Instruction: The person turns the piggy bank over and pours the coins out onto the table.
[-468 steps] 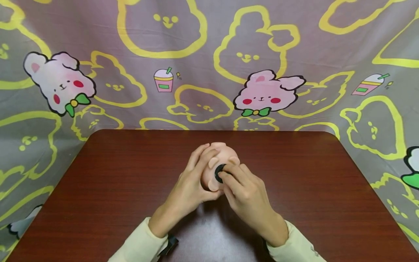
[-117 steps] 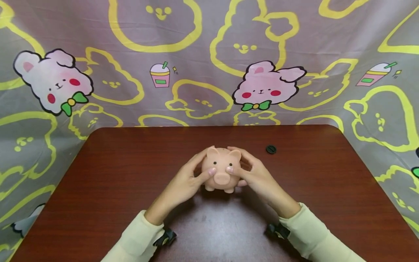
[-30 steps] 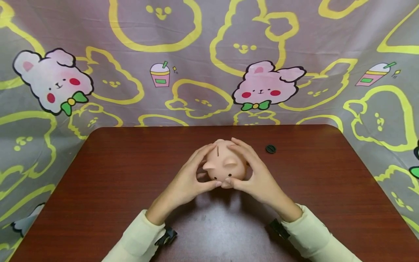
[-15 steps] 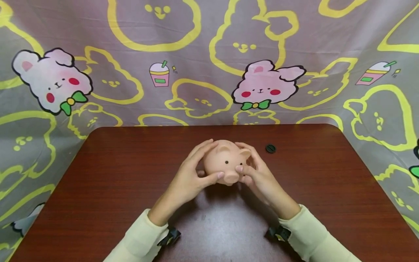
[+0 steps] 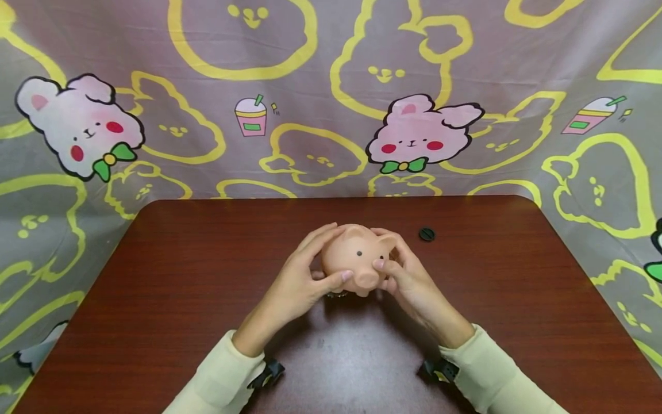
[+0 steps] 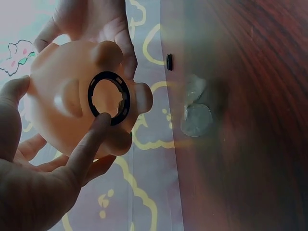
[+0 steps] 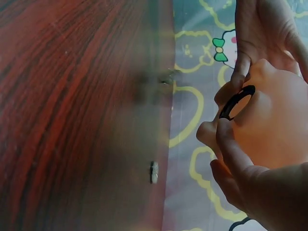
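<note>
The piggy bank (image 5: 342, 259) is held above the table (image 5: 181, 287), gripped between left hand (image 5: 297, 279) and right hand (image 5: 416, 284), black ring (image 6: 125, 100) uncovered. Black plug (image 5: 426, 234) is off; silvery discs (image 6: 197, 120) lie below, contents remaining indeterminable. No brand, label or writing is legible.

Grey patterned fabric backdrop (image 5: 310, 106) encloses the red-brown tabletop (image 5: 207, 247) from 9 through 12 to 3 o'clock; glare (image 5: 351, 379) sits at 6 o'clock.
</note>
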Demonstrator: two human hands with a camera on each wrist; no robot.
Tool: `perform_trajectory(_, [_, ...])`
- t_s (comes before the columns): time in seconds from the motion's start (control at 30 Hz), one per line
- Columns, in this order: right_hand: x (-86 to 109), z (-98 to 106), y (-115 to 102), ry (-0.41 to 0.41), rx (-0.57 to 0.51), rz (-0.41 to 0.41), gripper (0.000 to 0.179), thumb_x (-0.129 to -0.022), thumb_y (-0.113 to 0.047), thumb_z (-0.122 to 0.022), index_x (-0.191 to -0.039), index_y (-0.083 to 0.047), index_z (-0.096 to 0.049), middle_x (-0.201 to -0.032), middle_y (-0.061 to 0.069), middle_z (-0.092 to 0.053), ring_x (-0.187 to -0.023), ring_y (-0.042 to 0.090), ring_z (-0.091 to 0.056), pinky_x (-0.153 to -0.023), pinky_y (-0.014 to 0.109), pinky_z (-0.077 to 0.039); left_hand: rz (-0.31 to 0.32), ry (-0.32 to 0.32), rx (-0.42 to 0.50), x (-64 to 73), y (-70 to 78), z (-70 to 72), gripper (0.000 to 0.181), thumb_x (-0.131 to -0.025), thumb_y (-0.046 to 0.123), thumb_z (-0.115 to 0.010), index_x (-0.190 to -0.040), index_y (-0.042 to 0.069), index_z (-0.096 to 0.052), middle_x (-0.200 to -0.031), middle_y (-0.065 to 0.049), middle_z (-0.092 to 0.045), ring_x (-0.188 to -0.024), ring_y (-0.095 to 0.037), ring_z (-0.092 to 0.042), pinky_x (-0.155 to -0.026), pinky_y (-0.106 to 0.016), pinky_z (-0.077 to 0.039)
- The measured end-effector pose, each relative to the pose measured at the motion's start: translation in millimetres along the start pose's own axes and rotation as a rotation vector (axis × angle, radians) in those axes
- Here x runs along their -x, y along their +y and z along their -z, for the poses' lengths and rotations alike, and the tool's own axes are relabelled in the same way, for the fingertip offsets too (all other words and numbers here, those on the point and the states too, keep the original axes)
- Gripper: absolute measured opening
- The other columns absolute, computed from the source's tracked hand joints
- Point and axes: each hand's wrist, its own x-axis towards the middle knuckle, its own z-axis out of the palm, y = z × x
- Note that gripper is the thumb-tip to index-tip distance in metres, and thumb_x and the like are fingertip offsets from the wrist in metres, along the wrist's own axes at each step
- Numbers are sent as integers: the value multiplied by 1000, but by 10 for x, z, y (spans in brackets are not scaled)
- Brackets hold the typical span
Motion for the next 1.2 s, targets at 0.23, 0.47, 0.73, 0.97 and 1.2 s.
perform_trajectory(0.23, [14, -39, -17, 48, 146, 34, 66, -98, -4, -60, -158, -10, -34, -142, 7, -48, -113, 15, -59, -81, 25, -58, 26, -27, 17, -17, -25, 14, 74, -93, 11, -81, -158, 20, -47, -168, -7, -32, -140, -34, -51, -79, -30, -64])
perform_trajectory(0.47, [45, -49, -28, 48, 387, 157, 72, -95, -2, -69, -159, -14, -38, -152, 14, -48, -125, 20, -58, -90, 24, -56, 30, -61, 42, -25, -43, 25, 83, -90, 8, -83, -161, 22, -42, -170, -9, -28, -144, -35, -48, -87, -31, -63])
perform_trajectory(0.73, [69, -106, -19, 18, 572, 377, 86, -84, 3, -79, -159, -17, -42, -170, 3, -28, -151, 30, -38, -104, 19, -50, -24, -88, 70, -18, -91, 30, 96, -84, -2, -85, -163, 19, -36, -172, -6, -25, -146, -34, -48, -94, -29, -60])
perform_trajectory(0.97, [88, -140, -1, 58, 916, 580, 86, -77, 0, -86, -153, -15, -49, -169, 10, -32, -155, 33, -33, -118, 22, -36, -49, -70, -21, -2, -128, 25, 103, -81, 2, -89, -164, 23, -33, -173, -2, -26, -146, -29, -49, -100, -30, -57])
perform_trajectory(1.2, [95, -152, 26, 78, 1100, 741, 88, -71, 1, -88, -150, -13, -52, -165, 17, -37, -156, 42, -30, -103, 59, -54, -43, -39, -127, 10, -165, -3, 106, -80, 9, -92, -164, 28, -30, -172, 1, -28, -156, -21, -34, -117, -45, -45])
